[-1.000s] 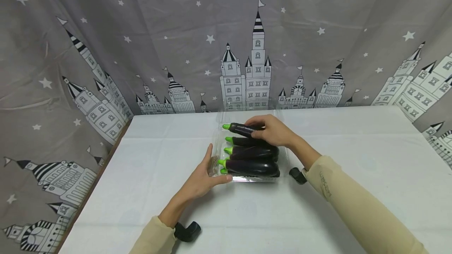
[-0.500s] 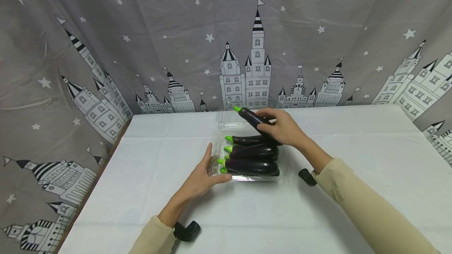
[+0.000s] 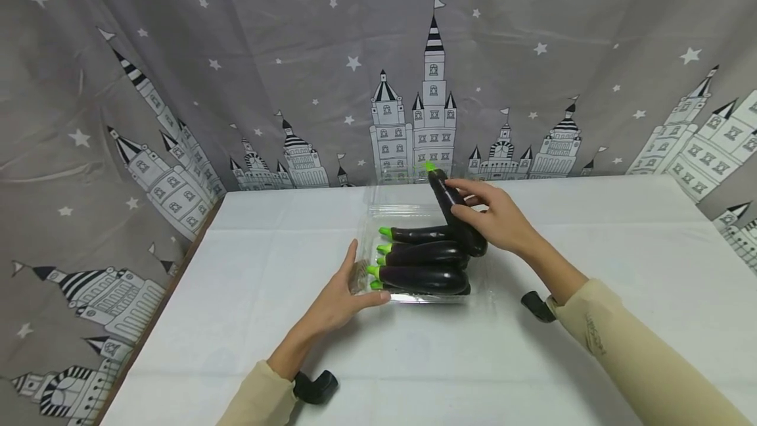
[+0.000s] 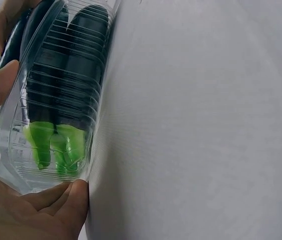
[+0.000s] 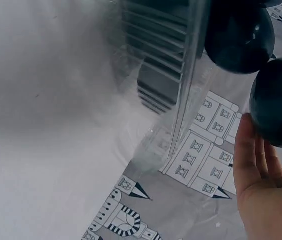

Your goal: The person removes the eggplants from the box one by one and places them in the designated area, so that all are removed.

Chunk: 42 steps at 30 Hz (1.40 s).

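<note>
Head view: lifting one dark purple eggplant [image 3: 457, 215], pinched in right hand [image 3: 499, 221], above clear plastic tray [image 3: 480, 276]. Left wrist: bracing tray end with left hand [image 4: 11, 210], fingers relaxed. Right wrist: likely needing clear carry outward.

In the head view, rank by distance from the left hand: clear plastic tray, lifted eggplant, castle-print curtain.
1. Clear plastic tray: touched at its left end by the left hand.
2. Lifted eggplant: beyond the tray, in the right hand.
3. Castle-print curtain: behind the table.

The right hand [image 3: 497, 219] has lifted the top eggplant [image 3: 455, 215] steeply upward.
</note>
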{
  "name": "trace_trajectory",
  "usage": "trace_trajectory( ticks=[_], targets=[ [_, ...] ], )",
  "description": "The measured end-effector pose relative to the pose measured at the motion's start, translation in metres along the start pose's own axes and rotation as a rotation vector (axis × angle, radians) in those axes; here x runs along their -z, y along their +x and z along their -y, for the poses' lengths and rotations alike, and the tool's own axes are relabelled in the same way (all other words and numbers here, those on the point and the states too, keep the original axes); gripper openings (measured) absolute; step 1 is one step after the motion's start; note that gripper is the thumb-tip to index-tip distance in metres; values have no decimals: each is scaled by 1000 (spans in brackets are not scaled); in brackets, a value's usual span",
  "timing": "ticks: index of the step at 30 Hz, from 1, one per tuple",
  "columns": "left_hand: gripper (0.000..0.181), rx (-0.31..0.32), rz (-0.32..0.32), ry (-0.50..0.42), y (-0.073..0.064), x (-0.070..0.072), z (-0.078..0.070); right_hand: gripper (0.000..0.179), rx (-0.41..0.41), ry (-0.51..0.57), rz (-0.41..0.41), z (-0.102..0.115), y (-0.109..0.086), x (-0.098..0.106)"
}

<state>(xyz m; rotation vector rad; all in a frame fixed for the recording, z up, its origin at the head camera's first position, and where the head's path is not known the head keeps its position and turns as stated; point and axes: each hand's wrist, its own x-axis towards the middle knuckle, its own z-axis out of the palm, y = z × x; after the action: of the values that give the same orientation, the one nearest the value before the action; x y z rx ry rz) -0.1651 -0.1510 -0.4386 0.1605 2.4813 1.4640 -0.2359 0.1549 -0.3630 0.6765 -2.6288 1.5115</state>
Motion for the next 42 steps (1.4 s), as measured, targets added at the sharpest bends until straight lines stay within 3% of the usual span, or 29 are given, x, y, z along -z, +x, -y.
trace_trajectory(
  ticks=[5,14,29,42],
  targets=[
    [117,9,2,7,-1,0,0,41,24,-45,13,-2,-10,5],
    [117,10,2,9,-1,0,-2,48,-54,2,4,-1,-25,13],
    [118,3,11,2,0,1,-1,57,-102,37,10,-8,-44,25],
    [118,4,11,1,0,1,0,58,-216,44,1,-28,-62,38]
  ],
)
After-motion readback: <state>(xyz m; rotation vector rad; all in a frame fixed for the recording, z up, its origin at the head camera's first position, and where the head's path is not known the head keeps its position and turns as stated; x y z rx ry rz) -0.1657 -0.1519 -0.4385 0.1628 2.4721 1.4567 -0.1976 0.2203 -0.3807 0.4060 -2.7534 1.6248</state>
